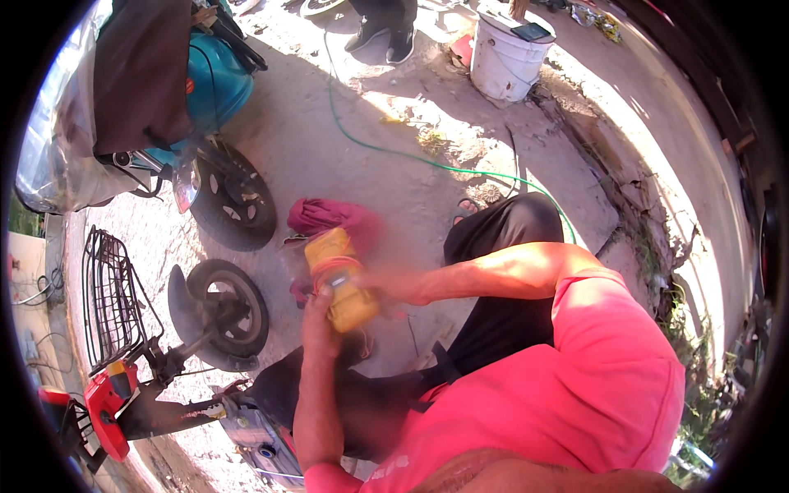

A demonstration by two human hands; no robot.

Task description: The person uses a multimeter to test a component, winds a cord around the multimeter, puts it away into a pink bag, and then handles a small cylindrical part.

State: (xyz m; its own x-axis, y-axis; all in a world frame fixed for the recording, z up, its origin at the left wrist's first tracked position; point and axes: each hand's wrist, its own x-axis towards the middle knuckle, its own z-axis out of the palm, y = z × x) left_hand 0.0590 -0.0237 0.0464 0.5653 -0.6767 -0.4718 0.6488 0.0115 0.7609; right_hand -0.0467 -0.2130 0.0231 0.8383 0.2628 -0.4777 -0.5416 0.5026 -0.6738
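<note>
My left hand is closed round the side of a yellow boxy device. A reddish cord is wound about the device's middle, and a small grey patch shows on its face. Close against the device's right side is my right hand, smeared by motion, so its fingers cannot be made out. A thin pale cord hangs beneath the device. Just beyond it, a magenta cloth lies bunched on the ground, its right edge blurred.
At left are a wheel of a teal vehicle, another small wheel and a black wire basket. A green hose crosses the ground. A white bucket carries a phone on top. Another person's shoes show at the far edge.
</note>
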